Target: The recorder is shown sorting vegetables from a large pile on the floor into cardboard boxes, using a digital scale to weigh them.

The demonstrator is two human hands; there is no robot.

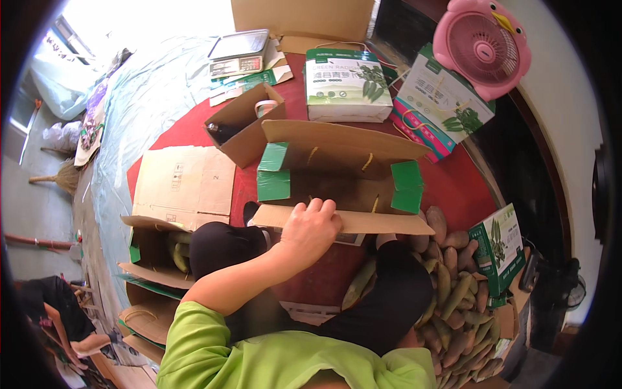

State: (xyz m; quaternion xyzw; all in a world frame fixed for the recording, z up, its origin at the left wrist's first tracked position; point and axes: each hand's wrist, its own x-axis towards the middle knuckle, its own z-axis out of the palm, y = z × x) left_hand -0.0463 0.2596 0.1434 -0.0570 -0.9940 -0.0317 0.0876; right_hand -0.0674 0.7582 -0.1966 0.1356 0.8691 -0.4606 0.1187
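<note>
An open cardboard carton [330,159] with green end flaps and yellow cord loops stands before me, its inside dark and shadowed. My left hand [310,227] has its fingers curled over the carton's near flap [389,223]. Of my right arm only a sliver of skin [408,338] shows below the right knee; the hand itself is hidden. Beside that knee lies a big heap of long green and brownish radishes [453,305]. Another open carton [152,249] at my left holds a few green radishes [180,253].
Flattened cardboard [184,185] lies on the red mat [285,279]. Beyond the carton are a small box [243,123] with a dark bottle, a scale [238,48], closed green-and-white boxes [348,84] and a pink fan [483,48]. A person [58,311] sits at far left.
</note>
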